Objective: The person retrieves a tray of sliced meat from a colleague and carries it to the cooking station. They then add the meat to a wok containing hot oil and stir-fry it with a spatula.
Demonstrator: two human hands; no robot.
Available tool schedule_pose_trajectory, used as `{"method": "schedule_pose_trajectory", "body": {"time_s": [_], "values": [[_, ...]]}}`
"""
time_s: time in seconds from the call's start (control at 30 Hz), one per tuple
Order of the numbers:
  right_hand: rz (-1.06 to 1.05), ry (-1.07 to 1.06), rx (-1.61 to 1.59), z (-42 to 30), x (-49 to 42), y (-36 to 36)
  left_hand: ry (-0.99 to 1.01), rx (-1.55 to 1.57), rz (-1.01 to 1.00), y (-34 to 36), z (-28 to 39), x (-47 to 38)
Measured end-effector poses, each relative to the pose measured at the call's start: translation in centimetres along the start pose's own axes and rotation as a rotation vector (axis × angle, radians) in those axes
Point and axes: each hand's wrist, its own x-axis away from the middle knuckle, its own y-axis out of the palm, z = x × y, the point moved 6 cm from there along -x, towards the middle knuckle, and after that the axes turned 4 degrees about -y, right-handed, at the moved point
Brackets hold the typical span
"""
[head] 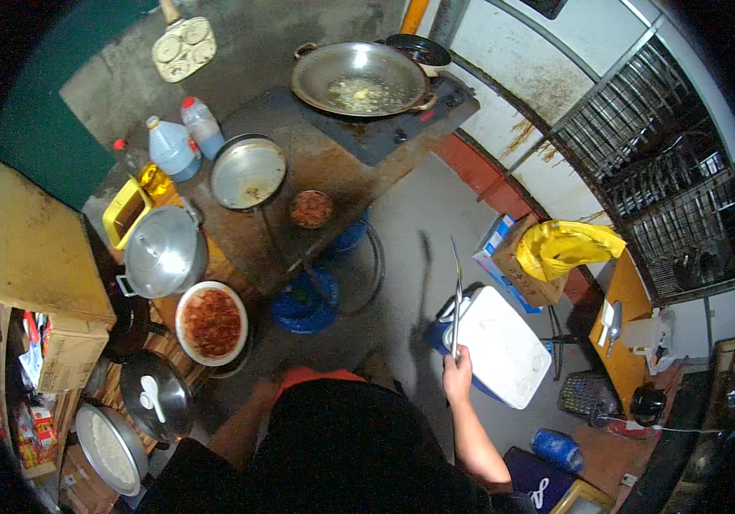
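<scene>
My right hand (457, 374) is closed around the handle of a long metal utensil (457, 302), perhaps tongs, whose narrow end points away from me. Beneath and beside it stands a cooler box with a white lid (502, 347). My left hand is out of view. On the stove (399, 135) sits a wide wok (359, 80) with bubbling oil and a small pale piece in it. A small bowl of reddish food (312, 209) rests near the counter's edge, and a larger white bowl of red food (212, 323) is at the left.
A lidded aluminium pot (165, 250), a shallow pan (249, 172) and plastic bottles (174, 148) stand on the counter. Below its edge are blue tubs (304, 302). Cardboard boxes (528, 257) with a yellow plastic bag (566, 247) stand by the right wall. A basin of white food (112, 450) is at lower left.
</scene>
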Motion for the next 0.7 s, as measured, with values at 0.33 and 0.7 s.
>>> {"method": "schedule_pose_trajectory", "body": {"time_s": [0.33,0.7], "values": [[-0.119,-0.529,0.171,-21.8,-24.6,-9.6,0.281,0.507,0.038,2.3,17.4,-2.7],[-0.253,-0.888,0.829,-41.8,-46.0,-10.3,-0.002,0.064,-0.259,1.5,31.2,-8.3]]}}
